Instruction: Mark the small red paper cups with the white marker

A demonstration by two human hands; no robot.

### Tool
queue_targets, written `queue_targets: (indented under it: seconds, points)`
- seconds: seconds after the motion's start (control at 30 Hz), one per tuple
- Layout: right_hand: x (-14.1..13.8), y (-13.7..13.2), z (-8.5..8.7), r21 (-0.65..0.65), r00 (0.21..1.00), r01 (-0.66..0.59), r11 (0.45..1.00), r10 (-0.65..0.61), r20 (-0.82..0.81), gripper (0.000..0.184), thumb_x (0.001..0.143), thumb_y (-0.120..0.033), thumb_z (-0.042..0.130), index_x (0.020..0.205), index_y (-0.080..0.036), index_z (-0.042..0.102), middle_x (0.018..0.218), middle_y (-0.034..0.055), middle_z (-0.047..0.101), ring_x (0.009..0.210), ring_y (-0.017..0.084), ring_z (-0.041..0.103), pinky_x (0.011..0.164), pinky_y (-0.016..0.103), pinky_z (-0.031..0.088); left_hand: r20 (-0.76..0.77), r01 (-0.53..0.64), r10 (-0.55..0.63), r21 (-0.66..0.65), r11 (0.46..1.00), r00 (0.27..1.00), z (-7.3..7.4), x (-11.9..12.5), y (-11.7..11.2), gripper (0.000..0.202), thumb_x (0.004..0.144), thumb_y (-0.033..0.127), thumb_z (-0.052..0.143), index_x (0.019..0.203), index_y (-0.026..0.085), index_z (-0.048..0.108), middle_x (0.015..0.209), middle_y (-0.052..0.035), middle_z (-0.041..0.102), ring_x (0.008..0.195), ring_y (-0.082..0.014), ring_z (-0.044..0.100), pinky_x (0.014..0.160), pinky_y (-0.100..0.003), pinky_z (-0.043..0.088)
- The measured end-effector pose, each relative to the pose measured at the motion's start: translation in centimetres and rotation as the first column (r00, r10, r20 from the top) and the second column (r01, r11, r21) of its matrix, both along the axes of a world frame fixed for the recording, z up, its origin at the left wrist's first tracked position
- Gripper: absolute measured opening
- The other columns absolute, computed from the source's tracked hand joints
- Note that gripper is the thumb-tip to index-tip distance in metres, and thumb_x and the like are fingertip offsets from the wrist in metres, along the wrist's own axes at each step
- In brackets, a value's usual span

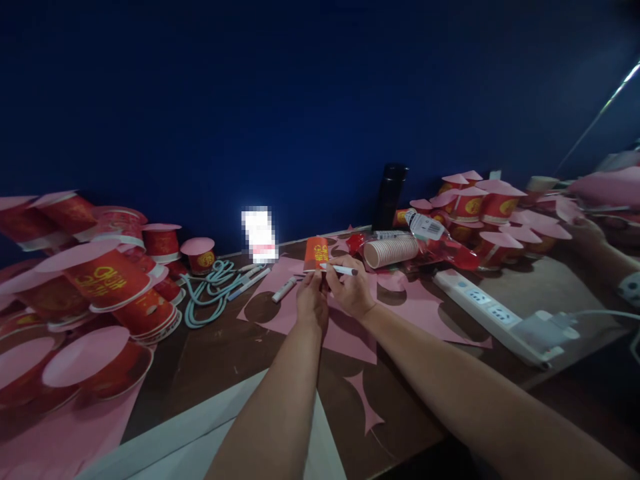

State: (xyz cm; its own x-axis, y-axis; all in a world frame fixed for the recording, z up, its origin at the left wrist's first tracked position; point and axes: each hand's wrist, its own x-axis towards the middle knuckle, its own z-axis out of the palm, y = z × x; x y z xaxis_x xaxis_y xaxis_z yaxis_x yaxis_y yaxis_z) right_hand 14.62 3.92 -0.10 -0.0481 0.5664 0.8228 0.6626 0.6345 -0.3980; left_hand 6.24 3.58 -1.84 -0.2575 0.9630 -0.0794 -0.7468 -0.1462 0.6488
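Note:
A red paper cup (311, 252) with gold characters is held by its lower edge in my left hand (312, 300), whose fingers are closed on it. In my right hand (354, 292) a white marker (344, 270) with a dark end is pinched, lying nearly level against the cup's rim. The marker's tip is too small to make out. Beneath both hands spreads pink paper (363, 340) with round holes cut out of it. Left of the cup a white capped pen (285, 289) lies on that paper.
Red cups topped with pink discs (107, 277) crowd the left; more cups (470, 203) stand at right. A stack of paper cups (393, 251), a black bottle (391, 197), a power strip (480, 307), a coiled cable (203, 303) and a lit phone (260, 233) surround me. Another person's hand (587, 239) is far right.

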Motion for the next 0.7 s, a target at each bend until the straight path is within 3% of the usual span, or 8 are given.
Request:
queue_targets:
  seconds: [0.27, 0.7]
  points:
    - [0.01, -0.02, 0.04, -0.001, 1.000, 0.003, 1.000, -0.003, 0.006, 0.014, 0.092, -0.031, 0.049, 0.088, -0.022, 0.060, 0.085, 0.0039, 0.070, 0.082, 0.019, 0.064, 0.084, 0.037, 0.043, 0.054, 0.025, -0.025, 0.006, 1.000, 0.998, 0.30, 0.03, -0.19, 0.011, 0.075, 0.007, 0.062, 0.067, 0.014, 0.063, 0.073, 0.0000, 0.062, 0.070, -0.0074, 0.060, 0.078, -0.020, 0.046]
    - [0.06, 0.00, 0.03, -0.005, 1.000, 0.015, 1.000, -0.015, 0.001, 0.016, 0.092, -0.032, 0.049, 0.087, -0.022, 0.061, 0.083, 0.0035, 0.069, 0.077, 0.018, 0.063, 0.083, 0.036, 0.043, 0.033, 0.012, -0.012, -0.019, 1.000, 0.999, 0.11, 0.07, 0.00, 0.005, 0.073, 0.010, 0.064, 0.070, 0.014, 0.063, 0.076, -0.0009, 0.063, 0.073, -0.0090, 0.061, 0.083, -0.023, 0.046]
